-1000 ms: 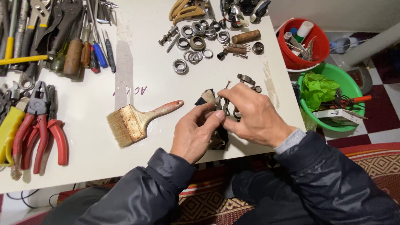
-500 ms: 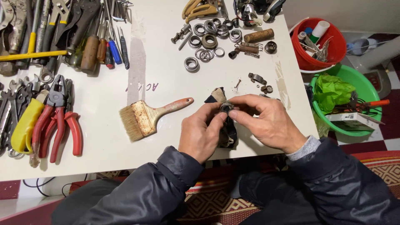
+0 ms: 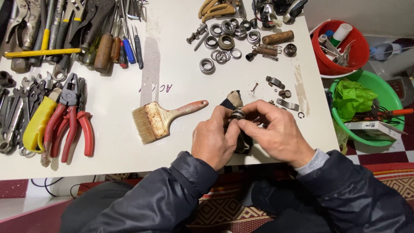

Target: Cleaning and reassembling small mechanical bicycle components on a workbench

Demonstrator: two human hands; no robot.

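Both hands meet near the front edge of the white table [image 3: 172, 64]. My left hand [image 3: 214, 140] and my right hand [image 3: 276, 133] pinch a small round metal ring part [image 3: 237, 114] between their fingertips. Under and behind the fingers lies a dark, dirty rag [image 3: 233, 101], partly covered by my hands. A worn paintbrush [image 3: 161, 118] with a reddish handle rests just left of my left hand.
Red-handled pliers [image 3: 71, 121], wrenches and screwdrivers [image 3: 103, 43] fill the table's left side. Several metal rings and bearings [image 3: 222, 43] sit at the back. Small clips [image 3: 286, 103] lie right of my hands. A red bucket [image 3: 340, 47] and green basin [image 3: 366, 112] stand beside the table.
My hands have drawn closer together and the small ring part now sits pinched between the fingertips. The view has shifted slightly, so the table appears moved right.
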